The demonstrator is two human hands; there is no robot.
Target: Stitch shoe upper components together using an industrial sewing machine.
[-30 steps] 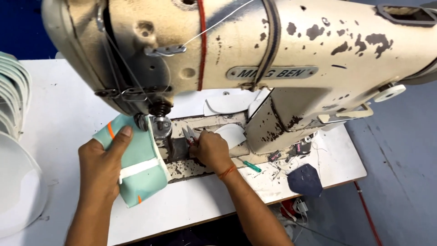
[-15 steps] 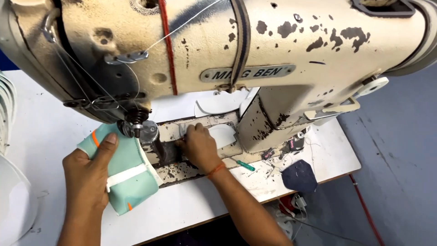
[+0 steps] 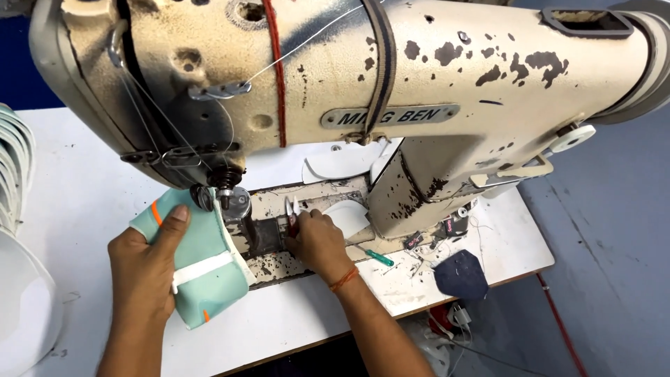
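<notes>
My left hand (image 3: 143, 269) lies flat on a mint-green fabric piece (image 3: 206, 262) with a white band and small orange marks, pressing it against the table just left of the presser foot (image 3: 227, 199). A pair of small thread snips (image 3: 291, 209) is gripped in my right hand (image 3: 314, 241), its blades pointing up over the worn metal bed (image 3: 272, 234). Above both hands hangs the big cream sewing machine (image 3: 391, 91), its paint chipped, with white thread running across its front.
White curved pieces (image 3: 12, 167) are stacked at the left edge. More white cut pieces (image 3: 345, 160) lie behind the needle area. A green-handled screwdriver (image 3: 375, 256) and a dark blue fabric scrap (image 3: 460, 274) rest on the white table (image 3: 77, 202), right of the machine base.
My view has shifted slightly; the left hand and green piece stay by the presser foot. My right hand has stayed on the bed with the snips, moving only a little.
</notes>
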